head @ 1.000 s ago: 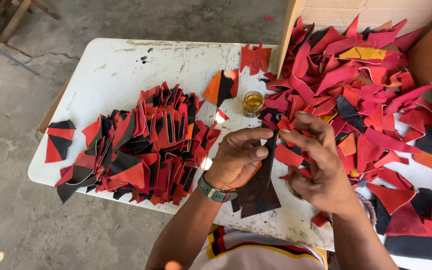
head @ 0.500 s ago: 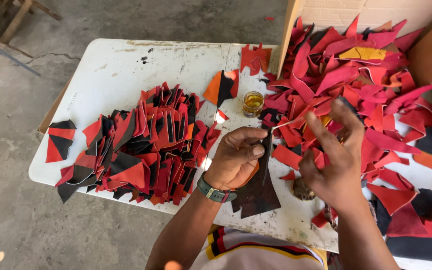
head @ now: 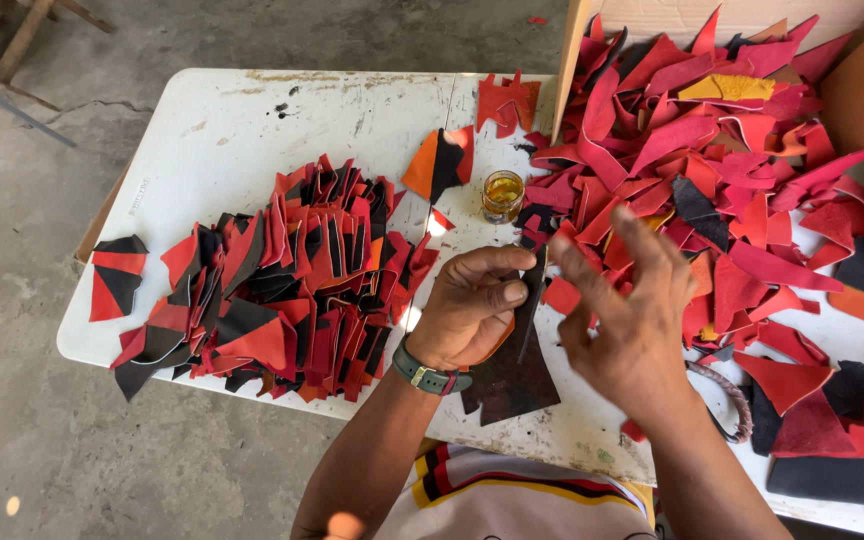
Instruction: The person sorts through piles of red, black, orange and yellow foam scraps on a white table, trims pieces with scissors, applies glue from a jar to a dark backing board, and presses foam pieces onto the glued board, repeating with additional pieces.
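Note:
My left hand is closed on a small leather piece, held over a dark leather pad on the white table. A green watch sits on that wrist. My right hand hovers just to the right with fingers spread and nothing in it, above the edge of the loose red leather scraps. A small glass jar of amber liquid stands just beyond both hands.
A heap of joined red-and-black pieces lies left of my hands. An orange-and-black piece and a red piece lie near the jar. A cardboard box wall backs the scraps. Concrete floor surrounds the table.
My right hand has let go of the piece, lifted away to the right and opened its fingers. My left hand has stayed in place, still holding the piece.

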`<action>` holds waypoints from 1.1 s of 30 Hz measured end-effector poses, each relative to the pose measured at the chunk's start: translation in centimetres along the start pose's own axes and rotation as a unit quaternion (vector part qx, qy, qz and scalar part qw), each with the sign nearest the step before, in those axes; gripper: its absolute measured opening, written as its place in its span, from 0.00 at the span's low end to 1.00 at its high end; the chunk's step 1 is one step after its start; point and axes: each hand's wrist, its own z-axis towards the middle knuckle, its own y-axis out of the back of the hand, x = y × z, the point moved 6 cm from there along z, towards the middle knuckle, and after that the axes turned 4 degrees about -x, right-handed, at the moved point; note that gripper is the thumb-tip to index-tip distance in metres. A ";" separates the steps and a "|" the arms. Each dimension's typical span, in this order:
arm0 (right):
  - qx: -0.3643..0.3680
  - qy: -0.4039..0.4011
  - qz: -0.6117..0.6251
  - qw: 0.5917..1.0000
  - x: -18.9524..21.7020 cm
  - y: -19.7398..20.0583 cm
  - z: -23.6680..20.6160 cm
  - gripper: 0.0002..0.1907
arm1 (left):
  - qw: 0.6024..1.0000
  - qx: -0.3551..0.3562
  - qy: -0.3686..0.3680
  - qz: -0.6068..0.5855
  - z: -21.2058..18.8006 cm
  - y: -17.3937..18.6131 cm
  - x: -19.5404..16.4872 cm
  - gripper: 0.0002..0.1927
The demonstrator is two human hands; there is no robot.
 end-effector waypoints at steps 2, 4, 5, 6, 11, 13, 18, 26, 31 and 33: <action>0.000 -0.033 -0.029 0.999 -0.5 0.0 0.2 0.40 | 1.000 -0.001 -0.002 0.008 -0.1 0.0 0.0 0.16; 0.001 -0.019 0.013 1.000 -0.5 -0.2 0.2 0.41 | 1.000 -0.001 -0.007 0.005 -0.1 0.0 0.0 0.16; 0.005 -0.016 0.035 0.999 -0.5 -0.4 0.1 0.41 | 1.000 -0.004 -0.006 0.002 -0.1 0.0 0.0 0.16; 0.005 0.000 0.054 0.999 -0.3 -0.5 -0.1 0.41 | 1.000 -0.006 -0.009 0.007 -0.1 0.0 0.0 0.16; -0.006 0.095 0.173 0.980 1.4 0.6 -1.8 0.36 | 0.999 -0.024 -0.019 0.029 0.0 0.7 -0.1 0.15; 0.011 -0.048 0.404 0.913 0.3 0.8 -2.5 0.31 | 0.998 -0.028 -0.042 0.031 0.1 1.1 -0.5 0.14; 0.101 -0.196 0.621 0.752 -1.3 -1.4 -2.5 0.40 | 0.997 -0.009 -0.057 0.048 0.0 1.0 -0.5 0.11; 0.098 -0.129 0.465 0.870 0.0 -1.7 -1.2 0.41 | 0.989 0.014 -0.079 0.128 -0.4 -1.1 -1.3 0.19; 0.063 -0.053 0.267 0.960 0.9 -0.2 -0.5 0.37 | 0.991 0.025 -0.071 0.109 -0.2 -1.2 -1.4 0.24; 0.046 -0.024 0.232 0.971 1.2 0.3 -0.7 0.35 | 0.992 0.026 -0.072 0.099 -0.1 -1.0 -1.3 0.25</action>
